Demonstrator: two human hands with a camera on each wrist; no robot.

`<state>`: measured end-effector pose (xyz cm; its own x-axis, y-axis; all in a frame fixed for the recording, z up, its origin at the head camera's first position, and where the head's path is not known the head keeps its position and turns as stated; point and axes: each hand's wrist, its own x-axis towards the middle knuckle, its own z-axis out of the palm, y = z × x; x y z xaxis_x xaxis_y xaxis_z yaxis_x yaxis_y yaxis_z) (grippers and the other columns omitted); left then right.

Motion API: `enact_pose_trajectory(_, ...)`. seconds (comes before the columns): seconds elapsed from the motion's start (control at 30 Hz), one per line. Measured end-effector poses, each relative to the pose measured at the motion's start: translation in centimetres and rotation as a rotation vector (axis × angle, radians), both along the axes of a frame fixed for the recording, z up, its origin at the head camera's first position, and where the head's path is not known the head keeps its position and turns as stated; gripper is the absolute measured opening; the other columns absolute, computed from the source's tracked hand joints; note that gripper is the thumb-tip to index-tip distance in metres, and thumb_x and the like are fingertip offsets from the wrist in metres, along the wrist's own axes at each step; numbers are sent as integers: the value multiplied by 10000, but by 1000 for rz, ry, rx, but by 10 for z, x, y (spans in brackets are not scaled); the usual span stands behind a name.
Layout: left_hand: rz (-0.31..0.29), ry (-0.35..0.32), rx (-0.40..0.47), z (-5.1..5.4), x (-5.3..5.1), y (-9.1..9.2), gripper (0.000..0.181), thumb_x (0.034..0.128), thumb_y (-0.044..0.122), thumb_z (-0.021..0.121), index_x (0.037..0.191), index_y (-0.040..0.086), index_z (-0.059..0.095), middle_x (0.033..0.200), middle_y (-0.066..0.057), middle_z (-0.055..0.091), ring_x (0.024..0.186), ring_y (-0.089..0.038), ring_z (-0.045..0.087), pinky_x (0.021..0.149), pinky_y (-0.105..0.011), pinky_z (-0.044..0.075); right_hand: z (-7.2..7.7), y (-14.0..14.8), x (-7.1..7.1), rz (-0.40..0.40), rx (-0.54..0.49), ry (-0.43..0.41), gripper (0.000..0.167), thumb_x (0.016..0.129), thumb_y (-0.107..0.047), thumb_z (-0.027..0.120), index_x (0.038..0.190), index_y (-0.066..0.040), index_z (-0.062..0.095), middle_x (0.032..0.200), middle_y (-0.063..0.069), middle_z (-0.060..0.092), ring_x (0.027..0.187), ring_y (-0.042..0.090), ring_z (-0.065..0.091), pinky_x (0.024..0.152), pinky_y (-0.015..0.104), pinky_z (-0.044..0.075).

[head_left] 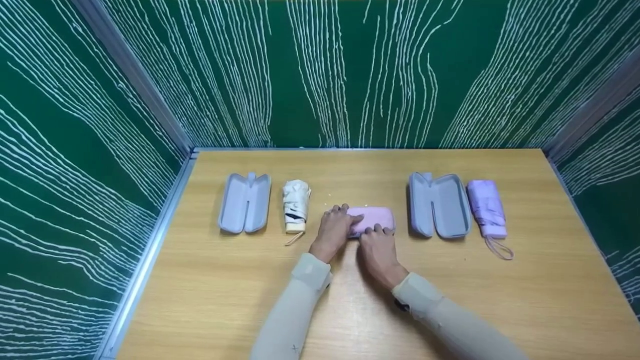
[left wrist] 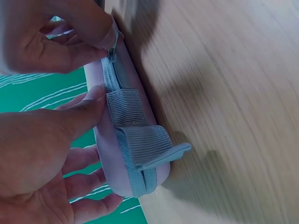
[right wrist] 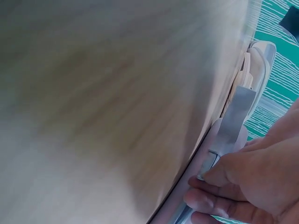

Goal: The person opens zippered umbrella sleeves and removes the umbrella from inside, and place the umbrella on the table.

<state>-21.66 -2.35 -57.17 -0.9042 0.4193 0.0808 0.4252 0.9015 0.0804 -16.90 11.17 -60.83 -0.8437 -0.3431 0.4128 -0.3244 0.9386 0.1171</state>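
A pink zippered case (head_left: 375,219) lies on the table in front of me. My left hand (head_left: 334,230) holds its left end, the thumb pressing on it and the fingers spread along it. With thumb and fingers, my right hand (head_left: 379,250) pinches the small zipper pull (left wrist: 112,52) on the near side. The left wrist view shows a grey-blue zipper (left wrist: 112,77) running along the case, its teeth meeting or nearly so. A ribbed ribbon tab (left wrist: 149,144) sticks out near the left end. The inside of the case is hidden.
Two spread-open grey cases (head_left: 233,205) (head_left: 452,207) lie left and right. Beside the left one is a folded white umbrella (head_left: 296,202); a folded purple umbrella (head_left: 486,205) lies far right. Green white-lined walls (head_left: 320,75) bound the wooden table (head_left: 225,300).
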Motion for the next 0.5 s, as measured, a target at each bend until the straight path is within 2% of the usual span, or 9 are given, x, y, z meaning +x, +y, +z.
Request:
enact_pose_trajectory(0.27,6,64,-33,-2,2,0,384,954,261,730,1309,404,754,1202,-79,715,1023,-258,688,832,-388,583,-2,-7,0,11,-11,21,87,796,-24,717,722,-53,753,708,92,663,709,288,625,638,408,473)
enact_pose_trajectory(0.5,2,60,-13,-3,2,-2,376,966,272,715,1324,383,748,1221,-95,713,1024,-271,683,840,-397,579,-1,-12,0,9,-9,16,85,802,-36,726,729,-53,765,726,96,683,723,287,634,635,401,480)
